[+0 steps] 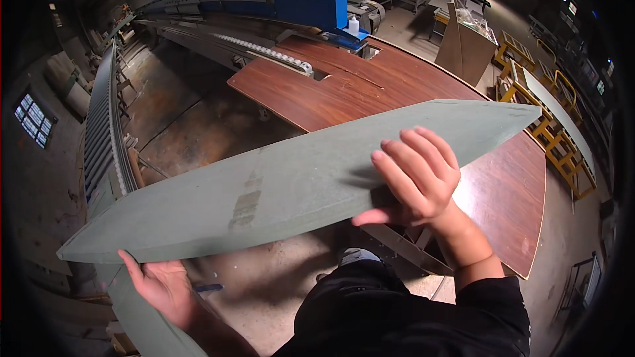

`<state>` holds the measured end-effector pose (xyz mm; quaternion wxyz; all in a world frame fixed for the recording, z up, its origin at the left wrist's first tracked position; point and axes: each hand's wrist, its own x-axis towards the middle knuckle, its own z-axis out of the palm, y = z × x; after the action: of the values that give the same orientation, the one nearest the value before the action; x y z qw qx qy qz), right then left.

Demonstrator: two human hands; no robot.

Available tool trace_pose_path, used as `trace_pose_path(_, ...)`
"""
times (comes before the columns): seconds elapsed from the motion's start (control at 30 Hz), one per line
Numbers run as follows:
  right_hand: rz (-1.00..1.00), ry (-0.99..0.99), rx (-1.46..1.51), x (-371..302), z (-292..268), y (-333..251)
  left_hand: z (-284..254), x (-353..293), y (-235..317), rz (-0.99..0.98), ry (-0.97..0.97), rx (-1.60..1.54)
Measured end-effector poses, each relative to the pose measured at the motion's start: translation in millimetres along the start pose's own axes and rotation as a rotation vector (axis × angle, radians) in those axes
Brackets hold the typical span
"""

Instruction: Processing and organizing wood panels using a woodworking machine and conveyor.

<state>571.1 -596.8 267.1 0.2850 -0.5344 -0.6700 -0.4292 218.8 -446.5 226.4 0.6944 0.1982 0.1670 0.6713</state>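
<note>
A long grey-green board with pointed-looking ends lies across the view in front of me, a dark smudged patch on its face. At its near left edge, my left hand supports the board from below; the thumb rests on the edge and the other fingers are partly hidden underneath. Over the near edge, right of the middle, is my right hand. Its fingers are stretched out above the face, casting a shadow on it, while the thumb points left along the edge. The board's right part overlaps a brown wood-grain table.
A long machine with a blue end housing stands beyond the table, and a small white bottle is beside it. A roller conveyor runs along the left. Yellow-framed racks stand at right. Another grey-green board is below my left hand.
</note>
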Motion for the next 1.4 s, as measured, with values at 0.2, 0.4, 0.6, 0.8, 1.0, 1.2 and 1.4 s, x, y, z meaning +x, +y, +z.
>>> trace_pose_path(0.2,-0.080,0.058,-0.108,44.4,43.0,57.3,22.7,80.4,-3.3,-0.005,-0.271,-0.010)
trace_pose_path(0.4,0.025,0.017,-0.106,91.9,95.5,109.5,-54.4,153.7,-107.0,0.092,0.065,0.372)
trace_pose_path(0.6,0.139,-0.019,-0.091,145.9,151.2,147.4,-178.7,207.3,-272.6,-0.428,0.426,-0.010)
trace_pose_path(0.8,0.168,-0.101,-0.101,176.8,215.5,188.9,-127.6,259.5,-336.5,-0.139,0.205,-0.202)
trace_pose_path(1.0,0.350,-0.284,0.045,200.5,301.3,233.5,-106.4,211.6,-300.0,-0.144,0.495,-0.218)
trace_pose_path(1.2,0.432,-0.432,0.109,179.2,347.2,234.5,-131.0,170.7,-272.8,-0.185,0.533,-0.142)
trace_pose_path(1.4,0.490,-0.673,0.142,130.6,405.7,242.0,-135.1,140.5,-253.6,-0.193,0.590,-0.111)
